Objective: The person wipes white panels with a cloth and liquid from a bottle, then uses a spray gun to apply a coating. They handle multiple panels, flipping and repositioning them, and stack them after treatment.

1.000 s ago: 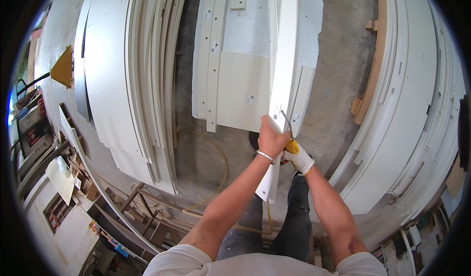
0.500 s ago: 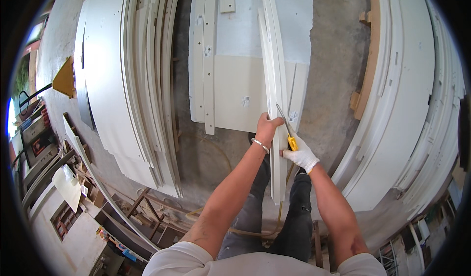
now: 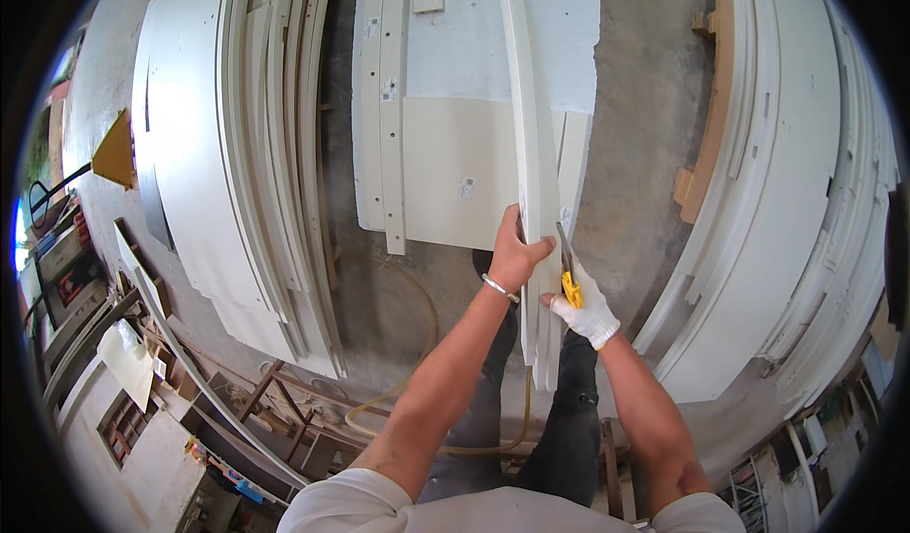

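Long narrow white boards (image 3: 533, 135), bundled side by side, run from the far edge down between my hands toward my legs. My bare left hand (image 3: 517, 256), with a bracelet at the wrist, grips the bundle's left side, its thumb over the top. My right hand (image 3: 590, 313), in a white glove, is closed round a yellow-handled tool with a narrow metal blade (image 3: 572, 287). Its blade points away from me beside the boards; its exact kind is unclear. The right thumb touches the boards' right edge. Beneath lies a pale panel (image 3: 455, 173) bearing a small label.
A drilled strip (image 3: 391, 144) lies along the panel's left side. Tall stacks of white boards stand left (image 3: 204, 154) and right (image 3: 758, 201), the right one beside a brown wooden piece (image 3: 706, 126). A hose (image 3: 434, 320) curves over the floor near my legs.
The boards have rolled or tilted between my hands, showing a broader face. My left hand has shifted slightly downward, and the tool's blade has swung more upright, away from the boards' face.
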A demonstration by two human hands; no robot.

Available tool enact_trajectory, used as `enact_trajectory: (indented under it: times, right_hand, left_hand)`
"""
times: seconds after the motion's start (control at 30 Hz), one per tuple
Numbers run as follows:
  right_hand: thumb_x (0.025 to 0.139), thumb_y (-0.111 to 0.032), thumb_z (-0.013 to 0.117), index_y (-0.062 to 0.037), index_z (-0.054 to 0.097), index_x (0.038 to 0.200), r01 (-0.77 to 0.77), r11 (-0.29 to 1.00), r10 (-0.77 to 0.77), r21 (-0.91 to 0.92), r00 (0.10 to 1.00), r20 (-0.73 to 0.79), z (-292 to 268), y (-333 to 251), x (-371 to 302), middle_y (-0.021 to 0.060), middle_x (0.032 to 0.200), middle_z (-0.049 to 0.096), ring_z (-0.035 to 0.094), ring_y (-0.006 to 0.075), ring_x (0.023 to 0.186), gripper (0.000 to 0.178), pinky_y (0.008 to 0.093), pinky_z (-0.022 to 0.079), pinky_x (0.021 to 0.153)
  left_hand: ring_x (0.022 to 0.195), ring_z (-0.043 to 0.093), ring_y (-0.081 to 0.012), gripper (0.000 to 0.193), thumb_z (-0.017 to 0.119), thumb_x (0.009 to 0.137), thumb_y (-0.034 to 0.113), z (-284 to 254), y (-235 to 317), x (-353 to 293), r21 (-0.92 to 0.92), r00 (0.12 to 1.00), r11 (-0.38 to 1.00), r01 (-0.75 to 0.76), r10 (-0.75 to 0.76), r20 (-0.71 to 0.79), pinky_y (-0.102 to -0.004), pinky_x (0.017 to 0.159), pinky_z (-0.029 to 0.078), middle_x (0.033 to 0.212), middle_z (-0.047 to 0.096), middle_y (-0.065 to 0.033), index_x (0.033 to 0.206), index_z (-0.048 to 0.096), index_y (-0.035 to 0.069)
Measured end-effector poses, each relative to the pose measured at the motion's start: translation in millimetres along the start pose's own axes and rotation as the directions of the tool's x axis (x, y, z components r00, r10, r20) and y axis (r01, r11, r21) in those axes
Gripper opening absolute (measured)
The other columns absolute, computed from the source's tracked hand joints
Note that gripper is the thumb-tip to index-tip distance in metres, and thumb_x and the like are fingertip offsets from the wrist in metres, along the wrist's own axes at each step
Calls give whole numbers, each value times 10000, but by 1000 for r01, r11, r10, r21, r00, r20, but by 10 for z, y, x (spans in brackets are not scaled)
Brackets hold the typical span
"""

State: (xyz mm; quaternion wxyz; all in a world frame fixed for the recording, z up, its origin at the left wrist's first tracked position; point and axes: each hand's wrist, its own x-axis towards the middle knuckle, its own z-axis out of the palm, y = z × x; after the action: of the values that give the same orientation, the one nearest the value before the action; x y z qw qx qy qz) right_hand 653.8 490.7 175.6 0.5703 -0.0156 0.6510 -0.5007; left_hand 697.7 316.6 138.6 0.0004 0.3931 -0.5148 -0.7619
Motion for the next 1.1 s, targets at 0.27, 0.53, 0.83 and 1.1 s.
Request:
enact_trajectory:
  times: [0.27, 0.53, 0.83, 1.1]
  right_hand:
    - [821, -214, 820, -169, 139, 1668, 39, 980, -47, -196, 998, -38, -44, 167, 379, 219, 1523, 511, 547, 322, 1363, 1088, 364, 417, 1117]
    - [811, -181, 814, -167, 106, 1674, 69, 998, -69, -13, 997, -16, -12, 251, 353, 200, 1649, 353, 370, 282, 1513, 1117, 345, 321, 1195]
    - [842, -113, 776, -92, 128, 1665, 96, 995, -96, 15, 995, 28, -58, 125, 62, 185, 1677, 301, 294, 255, 1548, 1047, 322, 264, 1213]
    - [906, -147, 735, -83, 246, 1640, 125, 948, -145, -292, 988, -46, -17, 29, -128, 186, 1503, 535, 611, 242, 1270, 885, 314, 455, 1070]
  left_hand:
    - [915, 654, -209, 363, 686, 848, 77, -144, -78, 365, -207, 934, 911, 358, -351, 71, -379, 826, 560, 1022, 655, -93, 1186, 577, 1]
    - [1095, 676, -292, 480, 651, 948, 231, -224, -76, 440, -364, 896, 821, 441, -375, 240, -432, 932, 561, 1184, 672, -179, 1335, 541, -32]
    - [1133, 668, -360, 898, 380, 987, 749, -129, 198, 491, -578, 840, 622, 528, -283, 463, -512, 955, 566, 1314, 622, -232, 1494, 448, 10]
    - [1016, 677, -316, 868, 330, 1008, 736, -137, -40, 608, -522, 819, 635, 569, -379, 431, -474, 881, 589, 1208, 674, -203, 1418, 501, -10]
